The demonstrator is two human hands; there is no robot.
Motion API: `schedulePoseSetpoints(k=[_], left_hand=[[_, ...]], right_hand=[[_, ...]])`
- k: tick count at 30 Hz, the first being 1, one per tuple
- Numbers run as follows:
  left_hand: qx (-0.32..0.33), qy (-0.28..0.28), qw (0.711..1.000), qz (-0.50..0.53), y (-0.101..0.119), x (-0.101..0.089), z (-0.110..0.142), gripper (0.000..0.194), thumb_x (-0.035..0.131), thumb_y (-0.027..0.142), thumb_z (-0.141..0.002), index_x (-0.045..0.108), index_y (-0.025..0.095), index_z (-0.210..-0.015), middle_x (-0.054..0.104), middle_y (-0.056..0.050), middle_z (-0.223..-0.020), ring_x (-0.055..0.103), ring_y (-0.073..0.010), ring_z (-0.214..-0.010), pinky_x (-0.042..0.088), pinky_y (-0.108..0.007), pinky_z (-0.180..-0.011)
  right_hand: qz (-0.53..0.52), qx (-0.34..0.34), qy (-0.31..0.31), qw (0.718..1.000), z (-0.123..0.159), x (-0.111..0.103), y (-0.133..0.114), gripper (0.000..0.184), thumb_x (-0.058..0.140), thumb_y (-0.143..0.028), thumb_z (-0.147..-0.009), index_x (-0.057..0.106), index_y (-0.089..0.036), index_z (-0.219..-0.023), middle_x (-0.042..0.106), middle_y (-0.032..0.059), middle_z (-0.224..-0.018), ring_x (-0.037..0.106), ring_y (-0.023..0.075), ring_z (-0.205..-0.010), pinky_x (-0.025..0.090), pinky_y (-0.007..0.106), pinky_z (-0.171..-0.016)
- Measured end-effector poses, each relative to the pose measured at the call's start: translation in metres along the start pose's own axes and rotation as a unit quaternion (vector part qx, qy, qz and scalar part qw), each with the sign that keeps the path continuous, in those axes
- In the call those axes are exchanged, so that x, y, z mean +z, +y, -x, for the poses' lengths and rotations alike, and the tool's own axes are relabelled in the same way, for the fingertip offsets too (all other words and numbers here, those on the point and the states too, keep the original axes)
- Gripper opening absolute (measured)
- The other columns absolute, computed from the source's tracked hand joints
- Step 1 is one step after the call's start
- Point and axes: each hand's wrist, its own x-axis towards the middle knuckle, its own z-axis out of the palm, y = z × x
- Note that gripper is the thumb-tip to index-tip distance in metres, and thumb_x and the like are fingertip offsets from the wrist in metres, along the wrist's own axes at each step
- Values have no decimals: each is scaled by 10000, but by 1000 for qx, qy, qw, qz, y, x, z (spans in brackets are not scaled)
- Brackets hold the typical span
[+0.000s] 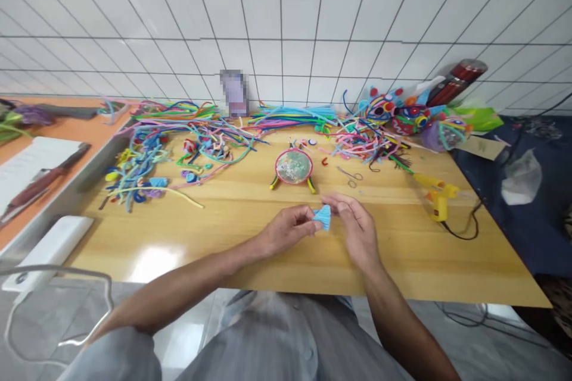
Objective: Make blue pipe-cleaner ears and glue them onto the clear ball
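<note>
My left hand pinches a small light-blue ridged piece, which looks like pipe cleaner wound or laid in rows, between thumb and fingers. Just to its right is my right hand, fingers stretched toward the piece and thumb apart from it, with nothing visible in its grasp. Beyond both hands stands a round, pink-rimmed disc with a speckled greenish face and yellow-and-black legs. A pair of scissors lies to the right of the disc.
Pipe cleaners in many colours lie along the wall, with cut pieces at left. A yellow glue gun with a cable rests at right. A phone leans on the wall. Decorated figures and a red flask stand back right.
</note>
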Motion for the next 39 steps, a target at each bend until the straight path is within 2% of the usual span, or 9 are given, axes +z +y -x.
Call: schedulePoseSetpoints(k=[4, 7, 12, 15, 19, 24, 28, 34, 39], left_hand=[[16, -15, 999, -31, -1, -11, -6, 448, 685, 601, -921, 595, 182, -789, 598, 23, -678, 476, -114, -630, 375, -241, -609], [38, -25, 996, -77, -3, -17, -6, 390, 679, 535, -935, 605, 185, -780, 581, 22, -681, 478, -124, -652, 372, -234, -604], [65, -53, 989, -124, -8, -34, -3, 270, 692, 447, -947, 688, 196, -850, 661, 13, -730, 535, -130, -646, 378, -239, -611], [87, -1, 987, -134, -15, -48, -2, 274, 668, 427, -963, 688, 192, -824, 651, 9, -710, 535, -131, -638, 373, -248, -619], [125, 123, 977, -123, -24, -66, -3, 313, 627, 386, -979, 624, 192, -733, 580, 21, -645, 479, -121, -601, 363, -260, -625], [181, 220, 950, -127, -29, -83, -6, 264, 638, 326, -962, 599, 211, -728, 590, 5, -676, 514, -141, -645, 412, -286, -682], [223, 269, 927, -139, -35, -91, -11, 104, 662, 326, -953, 646, 225, -934, 664, -37, -859, 596, -187, -818, 487, -333, -806], [202, 307, 916, -163, -53, -98, -20, 419, 728, 405, -942, 568, 223, -1284, 636, -116, -1259, 616, -257, -1194, 515, -418, -1014], [165, 267, 933, -177, -54, -107, -32, 855, 818, 536, -874, 380, 258, -1554, 473, -186, -1562, 548, -327, -1402, 472, -525, -1160]], right_hand=[[-40, 35, -75, 996, -1, 2, 3, 434, 674, -565, -980, 750, -258, -1276, 829, 98, -1223, 785, 269, -1111, 633, 440, -982], [-9, 53, -108, 993, 2, 3, 5, 392, 748, -558, -927, 798, -246, -1159, 844, 72, -1079, 793, 238, -962, 649, 368, -844], [63, 63, -80, 993, 2, 3, 10, 331, 775, -506, -896, 823, -221, -1057, 801, 25, -821, 725, 180, -707, 596, 294, -654], [129, 34, -74, 988, -3, 2, 7, 328, 762, -477, -898, 819, -226, -1100, 813, 41, -872, 735, 198, -746, 597, 319, -676], [270, -65, 7, 961, -16, 0, -2, 240, 754, -407, -899, 815, -246, -1065, 819, 70, -1027, 740, 225, -870, 606, 381, -801], [294, -58, -7, 954, -48, 1, -10, 238, 729, -414, -908, 800, -244, -1059, 822, 51, -991, 721, 217, -832, 602, 396, -813], [278, -45, -9, 960, -73, 6, -10, 307, 721, -439, -922, 780, -231, -1141, 823, 71, -1078, 727, 226, -883, 595, 425, -864], [231, -63, -42, 970, -90, 13, 1, 462, 751, -449, -924, 689, -226, -1325, 773, 106, -1279, 730, 263, -1134, 579, 473, -999], [201, -85, -84, 972, -95, 17, 13, 619, 773, -465, -911, 584, -249, -1460, 695, 134, -1450, 683, 288, -1287, 560, 515, -1078]])
